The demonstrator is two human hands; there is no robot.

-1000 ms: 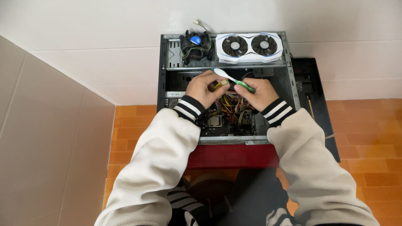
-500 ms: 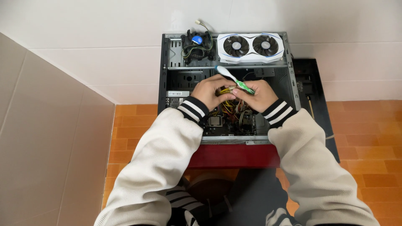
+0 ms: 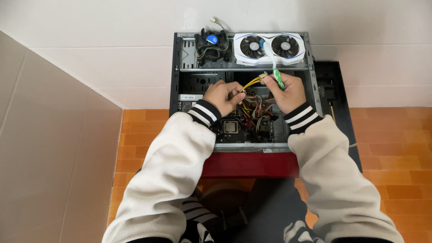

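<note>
An open computer case [image 3: 177, 90] lies on its side on a red stand [image 3: 249, 165]. My left hand [image 3: 223, 96] pinches a bundle of yellow and black power cables [image 3: 249, 83] inside the case. My right hand [image 3: 288, 92] grips the white connector end of those cables and also a green and white toothbrush [image 3: 273, 63] that points away from me. A tangle of coloured wires [image 3: 254, 112] fills the middle of the case, above a bare processor socket [image 3: 231, 127].
A white graphics card with two fans [image 3: 269, 47] and a black cooler fan with a blue centre [image 3: 211, 43] rest on the case's far edge. A black side panel [image 3: 330, 90] lies to the right. White tiled wall behind, orange floor tiles around.
Both hands have lifted the yellow cables up and apart. The toothbrush has swung from lying across the case to pointing away toward the graphics card.
</note>
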